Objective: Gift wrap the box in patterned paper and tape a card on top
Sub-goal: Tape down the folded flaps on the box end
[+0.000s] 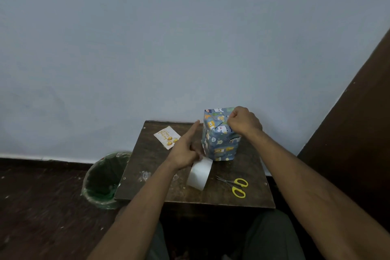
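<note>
A box (219, 143) wrapped in blue paper with cartoon animals stands upright at the back of the small dark table (242, 194). My right hand (243, 121) rests on its top right edge, fingers curled and pinching the folded paper there. My left hand (186, 146) is just left of the box, index finger pointing straight out, the other fingers curled on the clear tape roll (199, 174), which stands on edge at the box's front left corner. A white birthday card (166, 136) with gold balloons lies flat at the table's back left.
Yellow-handled scissors (236, 186) lie at the front right of the table. Small clear tape scraps (145, 175) sit at the left. A green-lined bin (105, 179) stands on the floor to the left. A blue wall is directly behind.
</note>
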